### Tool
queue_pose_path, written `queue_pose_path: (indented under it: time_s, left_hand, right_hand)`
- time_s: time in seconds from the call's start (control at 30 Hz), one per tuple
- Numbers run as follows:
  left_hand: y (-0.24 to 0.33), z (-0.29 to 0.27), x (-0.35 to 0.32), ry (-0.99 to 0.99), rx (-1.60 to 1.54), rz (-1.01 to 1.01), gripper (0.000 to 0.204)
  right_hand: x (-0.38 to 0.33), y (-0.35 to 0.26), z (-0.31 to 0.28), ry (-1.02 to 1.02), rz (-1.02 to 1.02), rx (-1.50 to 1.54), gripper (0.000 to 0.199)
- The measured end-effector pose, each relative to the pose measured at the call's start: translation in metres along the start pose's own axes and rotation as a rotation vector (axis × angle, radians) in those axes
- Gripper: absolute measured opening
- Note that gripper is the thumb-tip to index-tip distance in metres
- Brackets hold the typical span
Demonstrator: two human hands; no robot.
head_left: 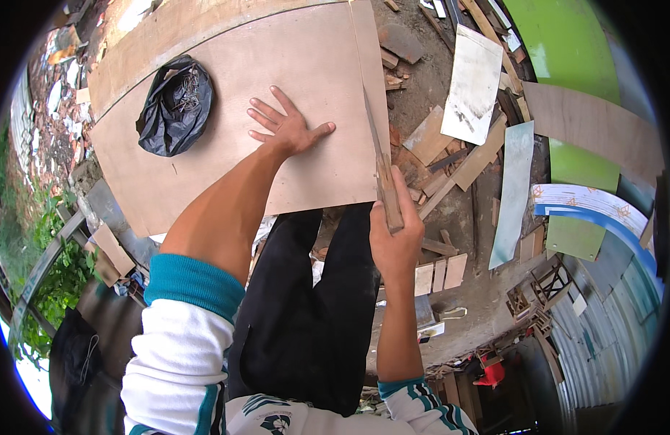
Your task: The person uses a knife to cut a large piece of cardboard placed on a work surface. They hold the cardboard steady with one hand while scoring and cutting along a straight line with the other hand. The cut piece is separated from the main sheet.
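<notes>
A large plywood sheet (226, 123) lies flat in front of me. My left hand (285, 125) presses flat on it with fingers spread, near its right part. My right hand (395, 230) grips the wooden handle of a hand saw (378, 156). The saw's blade runs along a cut line near the sheet's right edge, with a narrow strip of plywood to the right of it. A black plastic bag (174, 107) holding nails sits on the sheet's left part. My black-trousered legs (313, 319) show below the sheet.
Wood offcuts (436, 138) and board scraps litter the ground to the right. A white panel (473, 83), a pale strip (512, 188) and green curved sheets (567, 43) lie beyond. Corrugated metal (603, 341) is at lower right, plants (37, 283) at left.
</notes>
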State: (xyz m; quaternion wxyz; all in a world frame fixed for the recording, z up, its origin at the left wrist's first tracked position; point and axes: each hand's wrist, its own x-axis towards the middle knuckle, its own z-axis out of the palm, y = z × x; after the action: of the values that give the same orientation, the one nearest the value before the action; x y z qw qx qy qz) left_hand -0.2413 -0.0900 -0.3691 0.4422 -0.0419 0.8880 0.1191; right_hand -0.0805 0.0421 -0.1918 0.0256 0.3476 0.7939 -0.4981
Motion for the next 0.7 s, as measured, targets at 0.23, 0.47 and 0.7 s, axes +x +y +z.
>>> queue_pose_path:
  time_s: [0.23, 0.47, 0.7]
  left_hand:
    - [-0.003, -0.001, -0.007, -0.022, -0.028, -0.014, 0.154]
    - [0.005, -0.002, -0.006, -0.030, -0.014, -0.009, 0.155]
    - [-0.006, -0.004, -0.002, -0.035, -0.017, -0.039, 0.155]
  right_hand:
    - [-0.080, -0.018, -0.052, -0.072, 0.058, -0.036, 0.056]
    - [0.105, 0.040, 0.055, 0.009, -0.005, 0.036, 0.053]
    - [0.040, 0.007, 0.028, -0.037, 0.051, 0.030, 0.054]
